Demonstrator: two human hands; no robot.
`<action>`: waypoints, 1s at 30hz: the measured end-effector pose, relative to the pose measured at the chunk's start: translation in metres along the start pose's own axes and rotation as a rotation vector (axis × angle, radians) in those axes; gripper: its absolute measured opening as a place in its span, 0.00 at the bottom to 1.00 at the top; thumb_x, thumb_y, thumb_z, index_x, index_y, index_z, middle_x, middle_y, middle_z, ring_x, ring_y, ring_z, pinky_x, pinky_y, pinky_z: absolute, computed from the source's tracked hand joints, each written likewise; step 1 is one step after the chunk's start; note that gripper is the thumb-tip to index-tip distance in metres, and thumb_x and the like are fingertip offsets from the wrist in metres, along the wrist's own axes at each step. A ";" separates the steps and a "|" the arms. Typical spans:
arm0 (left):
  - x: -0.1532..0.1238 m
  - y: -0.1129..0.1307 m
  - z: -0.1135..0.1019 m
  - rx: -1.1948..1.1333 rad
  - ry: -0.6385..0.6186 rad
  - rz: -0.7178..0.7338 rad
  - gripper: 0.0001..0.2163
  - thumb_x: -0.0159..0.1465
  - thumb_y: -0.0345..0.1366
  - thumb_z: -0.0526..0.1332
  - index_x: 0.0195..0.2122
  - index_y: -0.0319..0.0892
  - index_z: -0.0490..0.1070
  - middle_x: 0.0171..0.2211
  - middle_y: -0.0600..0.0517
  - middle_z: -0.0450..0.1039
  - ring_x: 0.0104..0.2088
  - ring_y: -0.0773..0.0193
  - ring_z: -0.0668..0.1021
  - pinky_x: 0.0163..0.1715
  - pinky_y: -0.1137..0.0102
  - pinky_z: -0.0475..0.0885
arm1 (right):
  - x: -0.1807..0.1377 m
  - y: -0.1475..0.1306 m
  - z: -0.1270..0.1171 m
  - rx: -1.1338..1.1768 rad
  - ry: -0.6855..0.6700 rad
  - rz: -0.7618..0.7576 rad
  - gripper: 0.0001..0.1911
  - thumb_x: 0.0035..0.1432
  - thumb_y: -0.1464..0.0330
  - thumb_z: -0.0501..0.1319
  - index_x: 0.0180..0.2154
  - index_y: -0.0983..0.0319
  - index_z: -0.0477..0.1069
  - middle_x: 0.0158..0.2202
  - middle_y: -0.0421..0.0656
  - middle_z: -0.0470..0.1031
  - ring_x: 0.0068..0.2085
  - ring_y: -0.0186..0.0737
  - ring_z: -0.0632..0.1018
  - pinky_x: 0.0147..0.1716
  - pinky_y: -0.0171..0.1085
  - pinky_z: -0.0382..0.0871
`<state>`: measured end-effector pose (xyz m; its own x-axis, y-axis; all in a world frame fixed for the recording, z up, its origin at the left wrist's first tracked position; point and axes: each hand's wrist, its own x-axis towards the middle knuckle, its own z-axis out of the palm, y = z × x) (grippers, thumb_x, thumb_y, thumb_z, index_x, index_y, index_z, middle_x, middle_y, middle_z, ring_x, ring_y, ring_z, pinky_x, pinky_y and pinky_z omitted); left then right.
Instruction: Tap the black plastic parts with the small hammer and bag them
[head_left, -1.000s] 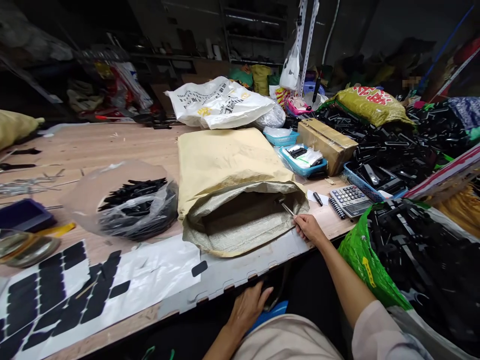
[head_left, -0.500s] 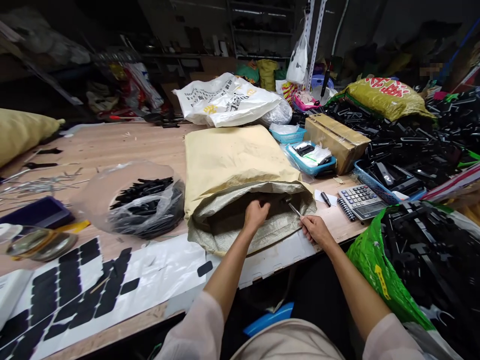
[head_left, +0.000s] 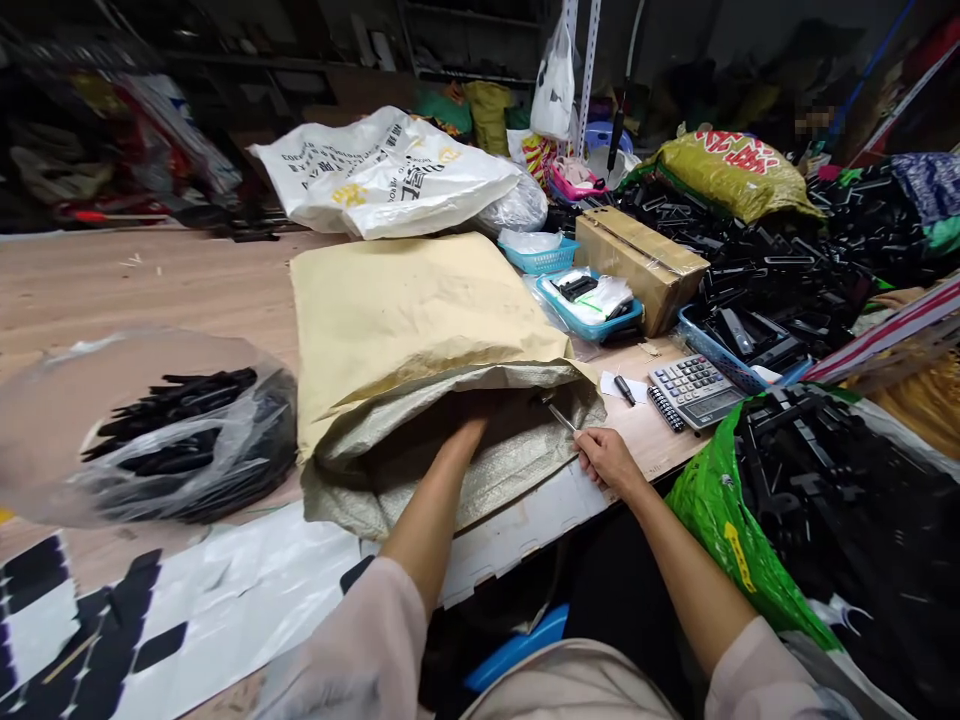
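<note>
- One pale yellow sack (head_left: 427,310) lies flat on the wooden table (head_left: 67,290) — its mouth gapes toward the person.
- The left hand (head_left: 472,420) reaches into that mouth, its fingers lost in shadow; I cannot tell whether they grip anything.
- The right hand (head_left: 606,460) pinches the near end of a slim metal rod (head_left: 561,416), fingers closed around it, at the right corner of the mouth; the rod's far end points into the sack.
- As far as shown, the sack is already spread and the left hand inside, seemingly midway through its reach; nothing has been drawn out yet, and what remains inside is hidden.
- Half a second ago, the left hand showed as a loose fist at the mouth; now it is deeper. The right hand keeps its hold, and the view has swung so the sack sits further left.
- Left of the sack stands a clear plastic bag (head_left: 232,450) of black pieces (head_left: 180,410); to the right lies a calculator (head_left: 696,390), with a green bag (head_left: 697,490) nearer the person.
</note>
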<state>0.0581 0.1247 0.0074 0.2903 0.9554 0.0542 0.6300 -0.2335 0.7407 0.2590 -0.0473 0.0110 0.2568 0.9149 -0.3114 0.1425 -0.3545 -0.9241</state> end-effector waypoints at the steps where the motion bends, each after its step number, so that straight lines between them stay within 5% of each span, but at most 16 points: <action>1: -0.013 -0.003 -0.004 0.014 0.023 -0.032 0.14 0.66 0.48 0.59 0.48 0.52 0.78 0.33 0.49 0.76 0.42 0.48 0.78 0.40 0.57 0.70 | 0.000 0.000 0.000 -0.003 0.001 0.000 0.19 0.60 0.54 0.56 0.28 0.62 0.70 0.17 0.35 0.67 0.13 0.28 0.64 0.09 0.28 0.57; 6: -0.084 -0.017 -0.013 0.093 0.030 -0.024 0.16 0.60 0.47 0.65 0.45 0.46 0.81 0.35 0.48 0.79 0.36 0.54 0.79 0.37 0.64 0.71 | 0.000 -0.001 0.000 -0.033 -0.004 -0.028 0.18 0.60 0.54 0.56 0.28 0.62 0.69 0.17 0.35 0.67 0.13 0.28 0.64 0.10 0.28 0.57; 9: -0.101 -0.024 -0.007 0.046 -0.022 0.006 0.15 0.59 0.43 0.66 0.45 0.46 0.81 0.39 0.48 0.80 0.39 0.56 0.79 0.41 0.65 0.71 | -0.003 -0.003 0.000 -0.069 0.012 -0.062 0.18 0.61 0.55 0.55 0.28 0.62 0.69 0.17 0.36 0.67 0.13 0.29 0.64 0.10 0.29 0.56; 14: -0.099 -0.029 -0.002 0.005 -0.011 0.000 0.15 0.59 0.43 0.65 0.46 0.45 0.79 0.42 0.50 0.81 0.41 0.57 0.79 0.42 0.66 0.70 | -0.020 -0.004 0.002 -0.187 0.070 -0.178 0.16 0.59 0.57 0.58 0.26 0.61 0.72 0.19 0.37 0.69 0.18 0.32 0.68 0.18 0.31 0.60; 20: -0.099 -0.028 -0.001 -0.004 -0.056 -0.046 0.16 0.60 0.43 0.64 0.47 0.46 0.80 0.40 0.50 0.81 0.39 0.58 0.79 0.41 0.68 0.70 | -0.044 -0.006 0.008 -0.552 0.153 -0.442 0.13 0.62 0.61 0.58 0.40 0.57 0.80 0.29 0.39 0.80 0.26 0.37 0.74 0.28 0.33 0.63; 30: -0.100 -0.026 0.001 0.038 0.037 0.013 0.13 0.60 0.42 0.65 0.44 0.44 0.79 0.37 0.50 0.79 0.36 0.61 0.77 0.36 0.70 0.67 | -0.035 -0.019 0.019 -0.608 0.242 -0.589 0.12 0.63 0.62 0.59 0.44 0.57 0.79 0.41 0.43 0.83 0.37 0.42 0.81 0.40 0.34 0.71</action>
<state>0.0133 0.0354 -0.0174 0.2726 0.9580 0.0888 0.6534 -0.2520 0.7138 0.2296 -0.0688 0.0353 0.1671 0.9398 0.2982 0.7824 0.0576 -0.6201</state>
